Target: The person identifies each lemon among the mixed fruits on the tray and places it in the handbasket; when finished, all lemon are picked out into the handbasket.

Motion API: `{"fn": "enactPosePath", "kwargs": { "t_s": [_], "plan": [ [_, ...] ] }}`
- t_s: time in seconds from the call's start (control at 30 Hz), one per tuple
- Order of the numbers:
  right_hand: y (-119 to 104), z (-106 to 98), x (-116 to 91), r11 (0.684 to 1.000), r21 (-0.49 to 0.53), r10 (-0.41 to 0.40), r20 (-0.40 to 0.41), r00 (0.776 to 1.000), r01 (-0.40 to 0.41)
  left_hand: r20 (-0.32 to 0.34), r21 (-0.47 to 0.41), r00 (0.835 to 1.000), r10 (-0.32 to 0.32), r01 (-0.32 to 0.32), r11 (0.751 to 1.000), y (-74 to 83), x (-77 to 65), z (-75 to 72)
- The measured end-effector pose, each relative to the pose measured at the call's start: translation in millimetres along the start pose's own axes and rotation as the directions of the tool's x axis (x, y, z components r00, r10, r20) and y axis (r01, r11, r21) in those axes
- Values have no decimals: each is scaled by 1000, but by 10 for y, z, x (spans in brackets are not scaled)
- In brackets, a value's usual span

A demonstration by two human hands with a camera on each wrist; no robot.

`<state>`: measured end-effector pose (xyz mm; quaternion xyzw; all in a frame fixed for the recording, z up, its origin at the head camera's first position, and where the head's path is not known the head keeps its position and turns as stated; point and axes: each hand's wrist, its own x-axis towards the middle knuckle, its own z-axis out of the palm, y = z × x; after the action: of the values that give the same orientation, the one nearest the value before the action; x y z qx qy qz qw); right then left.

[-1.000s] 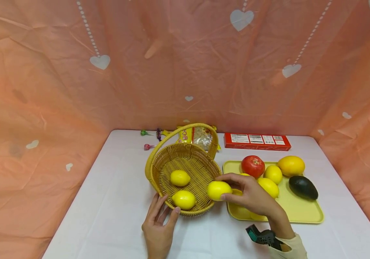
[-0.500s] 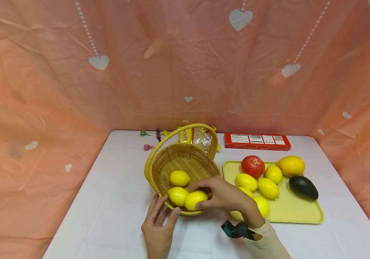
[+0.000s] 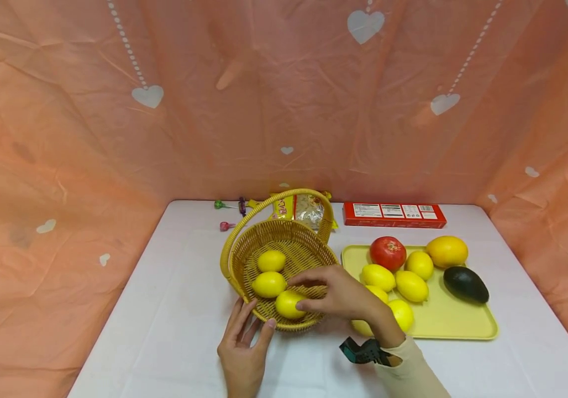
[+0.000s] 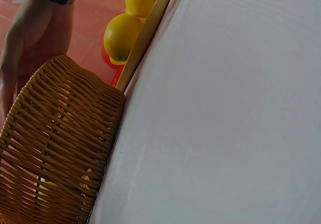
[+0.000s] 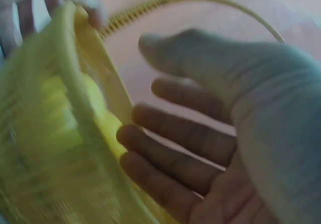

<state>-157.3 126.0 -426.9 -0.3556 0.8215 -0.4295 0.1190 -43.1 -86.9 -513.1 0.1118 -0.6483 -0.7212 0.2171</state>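
A round wicker basket [image 3: 309, 249] with a tall hoop handle stands mid-table, holding three lemons: a rear one [image 3: 271, 261], a middle one [image 3: 269, 284] and a front one [image 3: 290, 305]. My right hand [image 3: 343, 296] reaches over its right side, thumb at the front lemon. In the right wrist view, that hand's fingers [image 5: 175, 133] are spread and grip nothing. My left hand [image 3: 244, 348] rests at the basket's near-left edge, thumb and fingertips touching the rim. Through the weave, the left wrist view shows only bits of yellow.
A yellow tray [image 3: 463, 326] to the right bears several more lemons [image 3: 412, 286], a red pomegranate-like fruit [image 3: 388, 254], a yellow-orange fruit [image 3: 447, 251] and a dark avocado [image 3: 466, 284]. Behind lie a red box [image 3: 394, 215], a snack packet [image 3: 309, 211] and lollipops [image 3: 226, 226].
My right hand has carried a lemon from the tray side into the basket and loosened its fingers. The other two lemons there have shifted back and left. My left hand has stayed put.
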Motion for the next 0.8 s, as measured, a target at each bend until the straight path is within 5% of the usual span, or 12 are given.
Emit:
{"fn": "enactPosePath", "kwargs": {
  "t_s": [0.4,0.6,0.8],
  "plan": [
    [428,-751,-635,982,190,50,-208,977,-9,-10,-6,1000,4,-5,1000,21,-15,12],
    [573,-998,-1032,989,126,112,-310,944,-76,-20,-2,1000,-3,3,1000,23,-24,21],
    [717,-1001,-1361,982,55,188,-375,908,-181,-22,9,1000,-3,3,1000,16,-13,18]
  ]
}}
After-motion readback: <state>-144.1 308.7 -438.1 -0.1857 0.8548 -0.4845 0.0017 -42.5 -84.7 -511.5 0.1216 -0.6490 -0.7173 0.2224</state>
